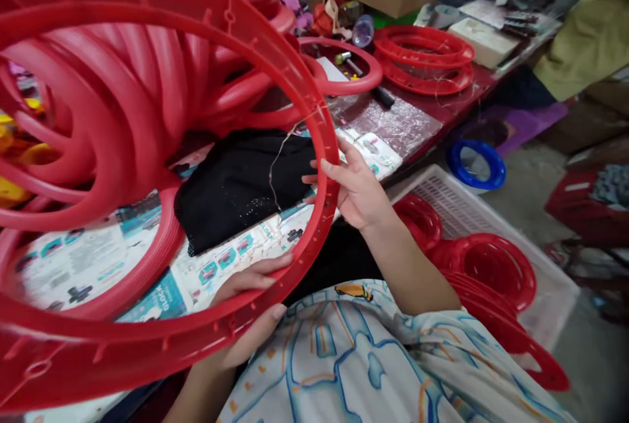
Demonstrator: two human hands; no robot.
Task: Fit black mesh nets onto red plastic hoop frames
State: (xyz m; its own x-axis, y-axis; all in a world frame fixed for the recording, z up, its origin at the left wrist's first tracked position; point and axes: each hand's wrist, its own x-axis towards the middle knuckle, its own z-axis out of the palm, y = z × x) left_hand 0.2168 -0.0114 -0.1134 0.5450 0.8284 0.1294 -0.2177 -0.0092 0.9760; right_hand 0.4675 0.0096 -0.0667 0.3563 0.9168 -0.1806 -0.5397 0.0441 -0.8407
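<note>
Big red plastic ring (322,148) held up close before my chest, tilted, its rim studded with small pegs. My right hand (356,190) grips the ring's right edge, fingers (339,171) clamped over the rim from outside, thumb inside. My left hand (250,308) holds the lower rim, fingers (255,279) curled on the inner side, thumb under it. A thin thread (275,164) hangs from the rim (frayed, pale). Behind the ring, on the counter (393,125): black fabric (236,187) on printed paper, and a stack of red rings (147,102). More red rings (425,56) lie farther off.
</note>
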